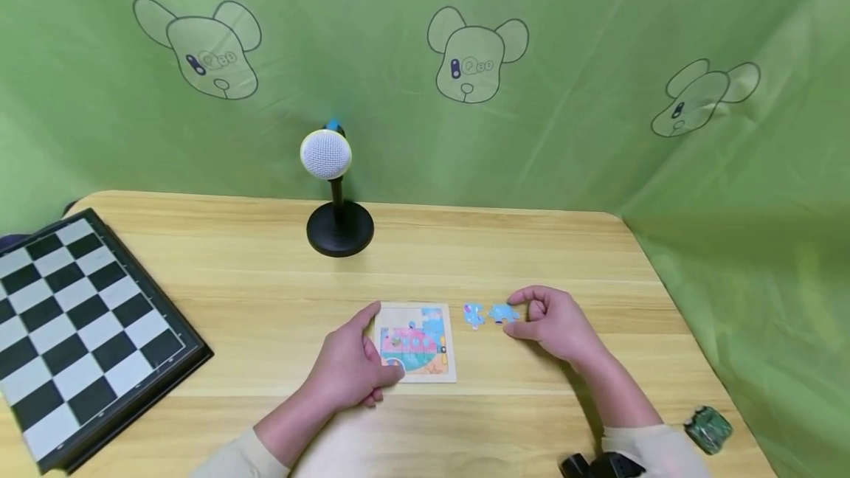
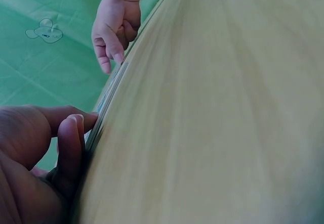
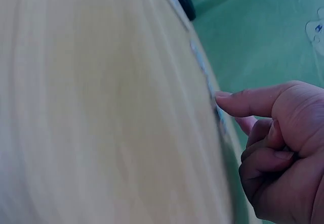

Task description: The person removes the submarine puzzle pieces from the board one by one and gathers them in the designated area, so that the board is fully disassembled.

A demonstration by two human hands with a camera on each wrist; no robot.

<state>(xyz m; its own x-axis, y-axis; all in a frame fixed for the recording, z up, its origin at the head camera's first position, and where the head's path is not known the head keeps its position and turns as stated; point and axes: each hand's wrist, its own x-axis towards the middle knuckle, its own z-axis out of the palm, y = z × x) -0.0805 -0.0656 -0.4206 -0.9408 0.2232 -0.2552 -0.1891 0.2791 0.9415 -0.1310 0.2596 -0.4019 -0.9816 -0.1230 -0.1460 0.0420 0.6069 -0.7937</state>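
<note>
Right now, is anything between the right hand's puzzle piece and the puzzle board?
Yes: a second loose piece lies on the table between the puzzle piece at the right hand and the puzzle board.

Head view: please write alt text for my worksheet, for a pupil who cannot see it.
A person's left hand holds the left side of a small framed jigsaw on a wooden table, while the right hand pinches one of two loose blue pieces beside it. A checkered board lies at the left; a microphone stands near the far edge.
</note>
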